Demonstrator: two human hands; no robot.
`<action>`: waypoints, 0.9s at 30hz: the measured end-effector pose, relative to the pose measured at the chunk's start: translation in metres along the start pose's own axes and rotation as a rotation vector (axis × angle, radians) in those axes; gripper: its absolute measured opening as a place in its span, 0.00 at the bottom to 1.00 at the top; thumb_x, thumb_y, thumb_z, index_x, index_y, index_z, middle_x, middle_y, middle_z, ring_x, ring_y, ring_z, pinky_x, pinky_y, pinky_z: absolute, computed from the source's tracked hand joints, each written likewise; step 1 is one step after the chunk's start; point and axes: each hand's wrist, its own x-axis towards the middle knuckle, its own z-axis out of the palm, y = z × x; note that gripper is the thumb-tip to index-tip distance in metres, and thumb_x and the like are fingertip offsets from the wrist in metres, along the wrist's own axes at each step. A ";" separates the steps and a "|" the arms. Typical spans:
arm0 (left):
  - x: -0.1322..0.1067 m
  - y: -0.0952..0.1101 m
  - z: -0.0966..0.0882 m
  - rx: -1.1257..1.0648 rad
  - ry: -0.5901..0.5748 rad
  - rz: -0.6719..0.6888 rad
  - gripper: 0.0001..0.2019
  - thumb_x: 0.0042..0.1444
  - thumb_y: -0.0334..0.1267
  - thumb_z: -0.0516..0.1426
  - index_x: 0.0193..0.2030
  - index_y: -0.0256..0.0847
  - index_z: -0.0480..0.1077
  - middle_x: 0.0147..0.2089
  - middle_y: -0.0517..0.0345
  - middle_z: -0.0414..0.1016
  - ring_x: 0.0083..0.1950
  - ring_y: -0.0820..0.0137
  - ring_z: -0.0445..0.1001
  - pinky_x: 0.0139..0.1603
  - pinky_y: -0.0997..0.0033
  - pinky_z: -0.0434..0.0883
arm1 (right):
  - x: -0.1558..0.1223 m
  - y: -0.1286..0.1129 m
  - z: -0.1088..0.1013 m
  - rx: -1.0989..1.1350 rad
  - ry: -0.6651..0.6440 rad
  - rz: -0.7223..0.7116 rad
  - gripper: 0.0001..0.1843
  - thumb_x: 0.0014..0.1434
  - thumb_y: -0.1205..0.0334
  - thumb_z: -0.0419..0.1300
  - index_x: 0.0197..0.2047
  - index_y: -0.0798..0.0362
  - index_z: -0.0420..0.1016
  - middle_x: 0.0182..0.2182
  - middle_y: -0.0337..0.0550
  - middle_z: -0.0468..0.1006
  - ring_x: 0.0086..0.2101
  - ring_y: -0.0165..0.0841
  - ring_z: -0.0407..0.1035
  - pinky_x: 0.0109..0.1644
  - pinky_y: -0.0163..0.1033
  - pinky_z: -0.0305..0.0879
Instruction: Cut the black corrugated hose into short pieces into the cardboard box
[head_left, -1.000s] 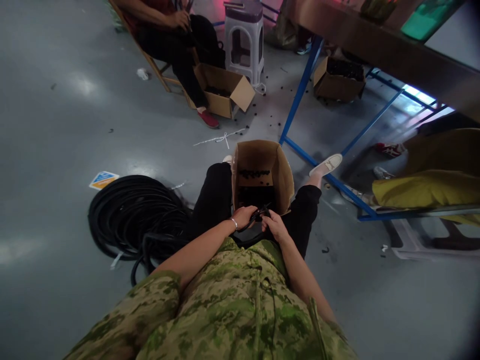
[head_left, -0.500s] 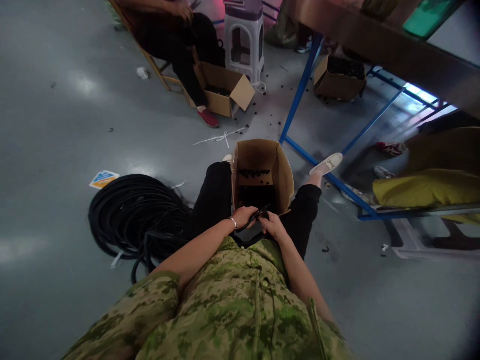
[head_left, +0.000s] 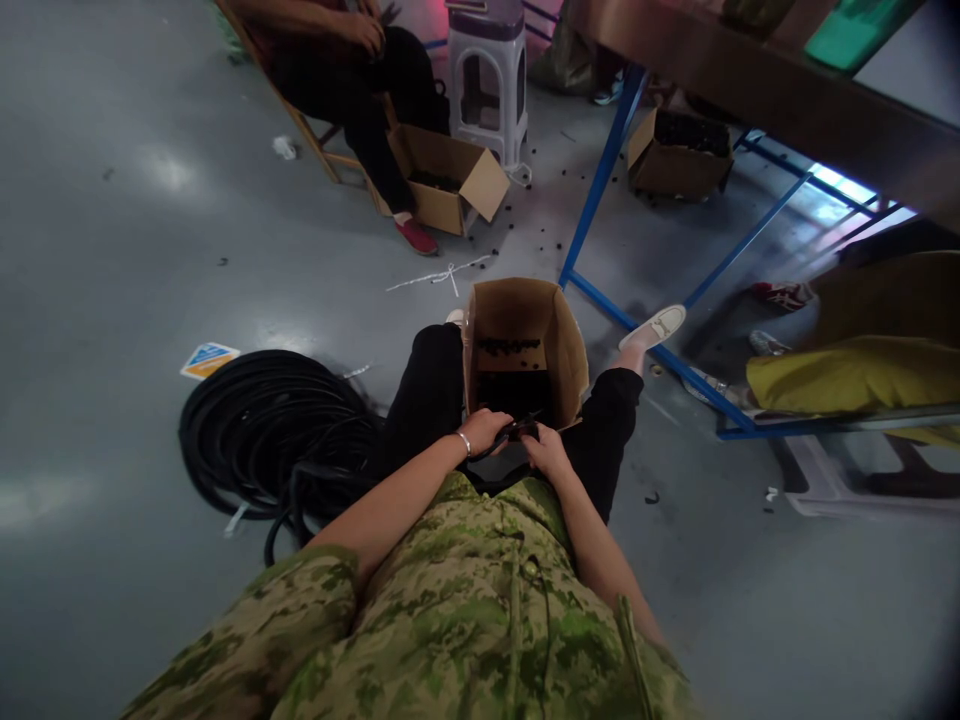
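Above the near edge of an open cardboard box [head_left: 564, 345] between my knees, my two hands are close together. My left hand [head_left: 486, 430], with a bracelet at the wrist, is closed around a black rubber strip [head_left: 480, 455]. Closed on dark scissors [head_left: 531, 426] is my right hand [head_left: 550, 452]; the blades point up over the box, beside the left fingers. Whether the blades touch the strip I cannot tell. Small black pieces [head_left: 510, 346] lie inside the box. A large coil of black strip [head_left: 262, 430] rests on the floor at my left.
A co-worker's hand [head_left: 365, 33] holds scissors above another open box [head_left: 442, 205]. A blue table frame [head_left: 600, 195] stands close by my right foot, with a box of black pieces [head_left: 679, 170] beneath. A plastic stool [head_left: 489, 85] stands ahead. Black bits dot the floor.
My hands have shifted slightly, the left a little up and left; the scissors' angle differs a bit. The co-worker's hands have moved, and their scissors show more clearly.
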 end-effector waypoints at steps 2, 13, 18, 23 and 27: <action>0.000 0.000 -0.002 0.005 -0.009 0.002 0.08 0.53 0.35 0.58 0.40 0.42 0.73 0.40 0.55 0.79 0.41 0.66 0.76 0.45 0.70 0.67 | 0.000 0.000 -0.001 0.023 0.015 -0.011 0.09 0.58 0.60 0.53 0.37 0.53 0.72 0.11 0.29 0.63 0.12 0.28 0.59 0.18 0.31 0.55; 0.001 0.003 -0.008 -0.010 -0.044 -0.004 0.09 0.54 0.34 0.56 0.43 0.42 0.71 0.43 0.54 0.78 0.44 0.64 0.76 0.45 0.70 0.68 | 0.000 0.004 -0.001 0.136 0.023 -0.049 0.08 0.55 0.57 0.54 0.33 0.52 0.69 0.10 0.28 0.62 0.12 0.27 0.57 0.18 0.31 0.53; 0.002 0.002 -0.008 0.000 -0.059 0.020 0.12 0.53 0.33 0.58 0.45 0.41 0.70 0.45 0.54 0.78 0.46 0.64 0.76 0.47 0.70 0.68 | -0.001 0.004 0.000 0.121 0.000 -0.043 0.08 0.55 0.57 0.54 0.33 0.51 0.69 0.10 0.28 0.61 0.12 0.28 0.58 0.18 0.31 0.54; 0.004 -0.001 -0.006 0.020 -0.081 0.045 0.12 0.58 0.33 0.55 0.48 0.40 0.69 0.49 0.51 0.77 0.50 0.64 0.75 0.51 0.68 0.67 | -0.002 0.003 0.001 0.124 0.006 -0.052 0.08 0.55 0.57 0.54 0.33 0.51 0.69 0.11 0.28 0.62 0.12 0.28 0.58 0.19 0.31 0.55; 0.004 -0.004 -0.002 0.016 -0.078 0.052 0.14 0.57 0.35 0.57 0.51 0.41 0.69 0.50 0.52 0.77 0.51 0.64 0.75 0.51 0.68 0.67 | -0.002 0.002 0.001 0.081 -0.018 -0.050 0.07 0.54 0.58 0.54 0.32 0.52 0.69 0.11 0.28 0.62 0.12 0.27 0.58 0.19 0.31 0.54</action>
